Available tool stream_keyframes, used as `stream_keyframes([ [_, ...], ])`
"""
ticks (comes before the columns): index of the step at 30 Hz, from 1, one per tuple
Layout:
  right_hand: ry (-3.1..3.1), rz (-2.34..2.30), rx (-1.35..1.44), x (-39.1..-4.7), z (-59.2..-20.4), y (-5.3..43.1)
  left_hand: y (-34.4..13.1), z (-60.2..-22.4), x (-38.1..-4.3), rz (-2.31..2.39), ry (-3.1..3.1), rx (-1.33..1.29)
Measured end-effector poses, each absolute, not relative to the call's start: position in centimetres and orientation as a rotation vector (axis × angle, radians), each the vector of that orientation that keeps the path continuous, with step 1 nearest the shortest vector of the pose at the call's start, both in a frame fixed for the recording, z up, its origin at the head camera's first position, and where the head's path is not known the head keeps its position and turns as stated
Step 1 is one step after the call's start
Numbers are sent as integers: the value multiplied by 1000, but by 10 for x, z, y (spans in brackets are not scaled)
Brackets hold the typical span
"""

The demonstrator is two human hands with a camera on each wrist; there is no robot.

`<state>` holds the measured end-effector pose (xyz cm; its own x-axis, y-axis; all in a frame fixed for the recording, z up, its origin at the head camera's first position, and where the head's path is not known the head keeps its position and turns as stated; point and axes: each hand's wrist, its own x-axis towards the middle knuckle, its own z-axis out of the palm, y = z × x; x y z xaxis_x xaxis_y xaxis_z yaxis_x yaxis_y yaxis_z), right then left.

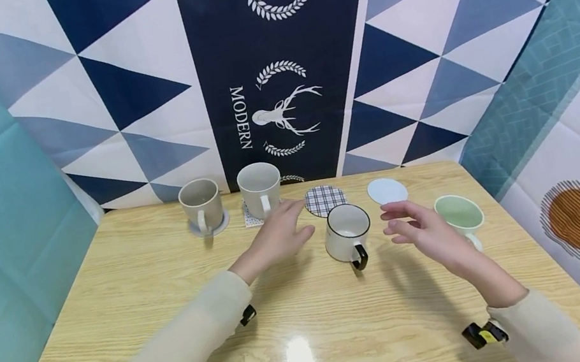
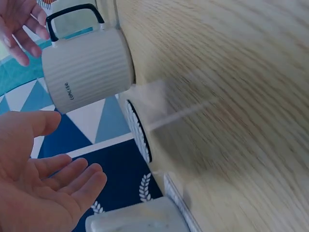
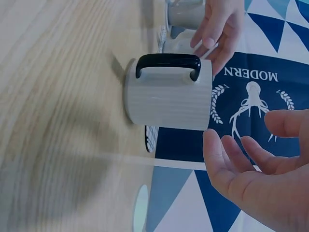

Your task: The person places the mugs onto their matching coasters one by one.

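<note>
Black-handled mug [image 1: 343, 245] stands upright on the bench [image 1: 374, 328], between your left hand [image 1: 279, 238] and right hand [image 1: 433, 238], just beside both sets of fingers; you cannot tell which is nearer. Both hands' fingers are loosely parted, holding nothing.

wht mug [image 3: 166, 106], blk handle [image 3: 166, 60], on tbl [image 3: 58, 121] | R hand [image 3: 268, 183] nr mug | L hand [image 3: 224, 26] beyond | plaid coaster [image 3: 151, 138] behind

Dark wall cloth [image 1: 208, 46] says MODERN running sideways, plus a cut-off "RN" higher up. Black-handled mug [image 2: 89, 67] has tiny lettering on its side, looks like "concise" tbh.
</note>
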<state>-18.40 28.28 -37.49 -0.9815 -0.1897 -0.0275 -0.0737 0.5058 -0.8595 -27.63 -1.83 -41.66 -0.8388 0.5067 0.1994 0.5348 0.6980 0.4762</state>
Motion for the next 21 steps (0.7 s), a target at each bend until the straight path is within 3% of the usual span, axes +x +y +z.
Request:
stream_keyframes([
  [21,2582,-1554,-181,-179,-392,290,6,-439,-323,-823,-2930,-854],
])
